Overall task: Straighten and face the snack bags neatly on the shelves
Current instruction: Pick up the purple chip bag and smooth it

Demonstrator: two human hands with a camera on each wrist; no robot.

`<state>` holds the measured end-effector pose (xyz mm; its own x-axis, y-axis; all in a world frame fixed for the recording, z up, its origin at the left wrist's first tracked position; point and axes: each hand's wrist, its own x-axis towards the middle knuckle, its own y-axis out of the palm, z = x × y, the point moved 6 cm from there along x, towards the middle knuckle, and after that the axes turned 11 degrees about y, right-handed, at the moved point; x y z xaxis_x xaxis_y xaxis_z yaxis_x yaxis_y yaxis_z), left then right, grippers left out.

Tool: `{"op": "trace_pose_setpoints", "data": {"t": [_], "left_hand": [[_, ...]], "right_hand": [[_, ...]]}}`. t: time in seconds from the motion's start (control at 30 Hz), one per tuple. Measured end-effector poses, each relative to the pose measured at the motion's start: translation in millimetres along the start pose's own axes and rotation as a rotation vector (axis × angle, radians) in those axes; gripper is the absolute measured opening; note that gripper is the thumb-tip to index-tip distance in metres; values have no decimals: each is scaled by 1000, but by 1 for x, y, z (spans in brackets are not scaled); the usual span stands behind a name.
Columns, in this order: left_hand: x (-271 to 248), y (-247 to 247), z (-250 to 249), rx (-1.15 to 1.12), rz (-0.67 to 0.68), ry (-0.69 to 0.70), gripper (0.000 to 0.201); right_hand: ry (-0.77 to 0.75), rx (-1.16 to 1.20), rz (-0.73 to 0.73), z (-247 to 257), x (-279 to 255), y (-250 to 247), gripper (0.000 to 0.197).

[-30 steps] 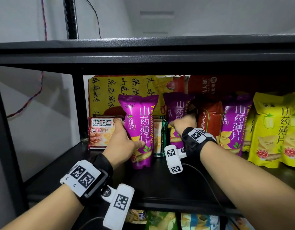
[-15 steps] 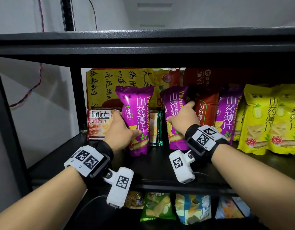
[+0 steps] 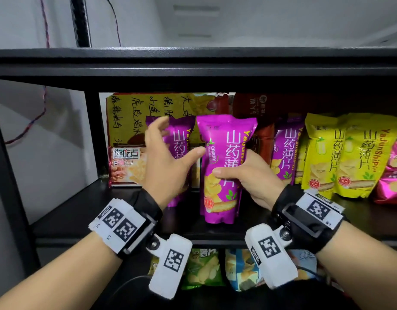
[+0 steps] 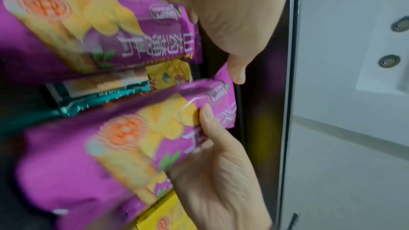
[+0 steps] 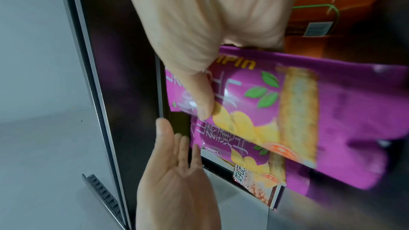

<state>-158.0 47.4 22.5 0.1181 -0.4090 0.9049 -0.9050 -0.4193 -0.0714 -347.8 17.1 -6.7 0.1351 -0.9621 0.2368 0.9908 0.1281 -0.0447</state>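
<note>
Black metal shelf (image 3: 130, 211) against a pale wall carries a row of snack bags, and you are midway through facing the purple yam-chip group at its left end.

Going left to right: a pink-and-white biscuit pack (image 3: 126, 166) stands at the far left, in front of a tall yellow bag with handwritten-style characters (image 3: 130, 117). Next comes the rear purple yam-chip bag (image 3: 179, 139), upright and set back on the shelf. Your left hand (image 3: 168, 162) hovers in front of it with fingers spread and relaxed, gripping nothing; the thumb reaches toward the left edge of the front purple yam-chip bag (image 3: 222, 166). Whether it touches that edge I cannot tell. Your right hand (image 3: 251, 175) grasps this front bag at mid-height, thumb across the printed face and fingers behind it. It stands label forward near the shelf's front edge, ahead of the others. To its right sit a red-brown bag (image 3: 263, 139), a 3rd purple yam-chip bag (image 3: 284, 151) and 2 yellow yam-chip bags (image 3: 349, 157).

The step in hand looks like seating the front bag. Next, you probably need to steady its left side with the free hand, square it upright, then line it up with its purple neighbours before releasing.
</note>
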Motion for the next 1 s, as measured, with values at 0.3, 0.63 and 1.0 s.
{"op": "trace_pose_setpoints", "data": {"t": [0.3, 0.63, 1.0], "left_hand": [[4, 48, -7, -677, 149, -419, 20], [5, 45, 0, -631, 121, -349, 15], [-3, 45, 1, -635, 263, -266, 16]], "right_hand": [[-56, 208, -4, 28, 5, 6, 33], [-78, 108, -57, 24, 11, 4, 51], [-35, 153, 141, 19, 2, 8, 40]]}}
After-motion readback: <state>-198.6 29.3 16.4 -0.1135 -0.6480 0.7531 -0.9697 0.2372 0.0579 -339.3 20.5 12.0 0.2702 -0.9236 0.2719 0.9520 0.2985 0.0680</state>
